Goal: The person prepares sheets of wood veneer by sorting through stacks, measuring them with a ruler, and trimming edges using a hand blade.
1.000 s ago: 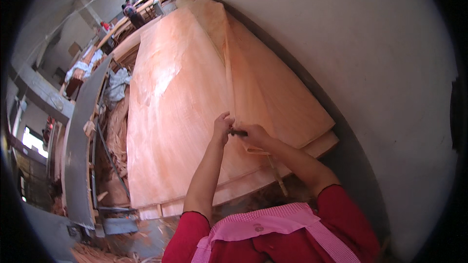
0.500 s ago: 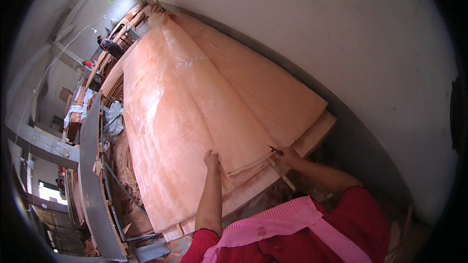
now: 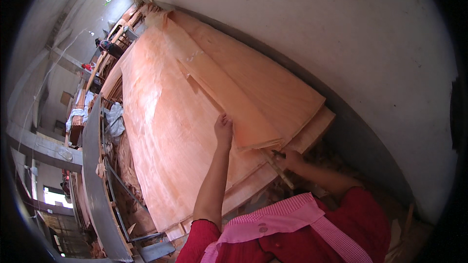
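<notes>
A long narrow strip of wood veneer (image 3: 243, 112) lies on a broad stack of pinkish-orange veneer sheets (image 3: 175, 165). My left hand (image 3: 224, 122) is closed on the strip's left edge, which is raised and casts a shadow on the sheet below. Just past the strip's near right corner, my right hand (image 3: 293, 159) is wrapped round a short dark tool (image 3: 278, 154), possibly a knife; most of it is hidden in the fingers. A thin wooden stick (image 3: 280, 171) juts out from under the strip's near end, close to the right hand.
A pale wall (image 3: 351, 34) with a grey lower band runs along the right. To the left stands a long grey panel (image 3: 95, 165), with a crumpled whitish sheet (image 3: 114, 117) and veneer scraps behind it. Another person (image 3: 109, 47) is far off at the upper left.
My left hand has moved farther away and to the right, drawing the strip's left edge up and inward. My right hand has shifted slightly right and nearer, off the strip's corner.
</notes>
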The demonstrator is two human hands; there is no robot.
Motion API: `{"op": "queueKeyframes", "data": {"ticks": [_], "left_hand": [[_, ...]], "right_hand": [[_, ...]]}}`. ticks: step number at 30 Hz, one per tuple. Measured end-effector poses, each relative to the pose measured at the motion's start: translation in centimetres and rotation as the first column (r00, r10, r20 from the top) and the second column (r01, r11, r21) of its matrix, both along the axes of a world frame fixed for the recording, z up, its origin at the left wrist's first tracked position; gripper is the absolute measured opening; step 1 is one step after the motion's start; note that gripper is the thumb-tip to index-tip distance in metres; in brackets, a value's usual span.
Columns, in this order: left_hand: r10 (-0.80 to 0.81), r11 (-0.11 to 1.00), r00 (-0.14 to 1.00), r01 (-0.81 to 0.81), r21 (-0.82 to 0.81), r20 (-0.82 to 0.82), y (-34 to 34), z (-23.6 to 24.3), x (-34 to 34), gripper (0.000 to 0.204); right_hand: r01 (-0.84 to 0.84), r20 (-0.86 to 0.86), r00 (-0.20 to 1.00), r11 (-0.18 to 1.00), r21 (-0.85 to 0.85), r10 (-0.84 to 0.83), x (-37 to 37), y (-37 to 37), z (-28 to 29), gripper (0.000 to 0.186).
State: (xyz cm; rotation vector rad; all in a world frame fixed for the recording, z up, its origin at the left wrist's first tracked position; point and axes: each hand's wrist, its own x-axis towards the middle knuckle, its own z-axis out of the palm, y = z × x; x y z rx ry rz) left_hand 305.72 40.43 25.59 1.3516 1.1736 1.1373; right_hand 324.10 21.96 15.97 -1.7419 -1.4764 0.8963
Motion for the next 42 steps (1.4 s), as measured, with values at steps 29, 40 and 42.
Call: {"op": "queueKeyframes", "data": {"ticks": [29, 40, 42], "left_hand": [[0.066, 0.998, 0.58, -0.019, 0.068, -0.812, -6.1, -8.9, -9.4, 0.041], [-0.5, 0.819, 0.239, -0.182, -0.544, -0.832, -14.0, -11.6, -20.5, 0.046], [-0.51, 0.805, 0.249, -0.198, -0.559, -0.823, -13.9, -11.5, -19.3, 0.047]], "right_hand": [[-0.169, 0.117, 0.97, 0.937, -0.306, 0.213, -1.6, -1.7, -2.2, 0.039], [0.059, 0.15, 0.988, 0.971, -0.232, -0.024, -4.0, -0.7, -1.6, 0.032], [0.163, 0.126, 0.982, 0.972, -0.168, -0.143, -2.1, -0.4, -0.9, 0.03]]}}
